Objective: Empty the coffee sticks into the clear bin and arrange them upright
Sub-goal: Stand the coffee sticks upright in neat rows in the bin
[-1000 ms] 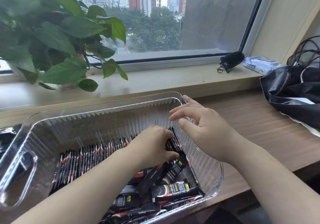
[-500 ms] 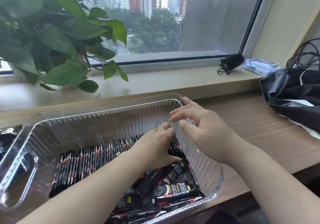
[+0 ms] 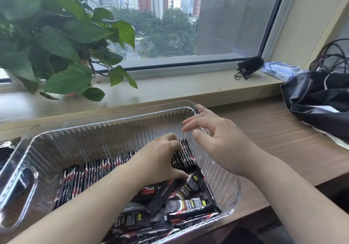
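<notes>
Judging the coffee sticks [image 3: 90,175] light, thin and slippery, I would pinch them in bunches by the long edges; a row stands upright in the clear bin [image 3: 85,145], while others lie flat near its right end. My left grip [image 3: 160,160] curls round that row's end, holding it; my right grip [image 3: 217,139] hangs spread and empty at the bin's rim.

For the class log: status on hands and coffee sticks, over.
Left hand grips upright sticks in clear bin. Right hand open above rim. Loose sticks lie flat nearside.
</notes>
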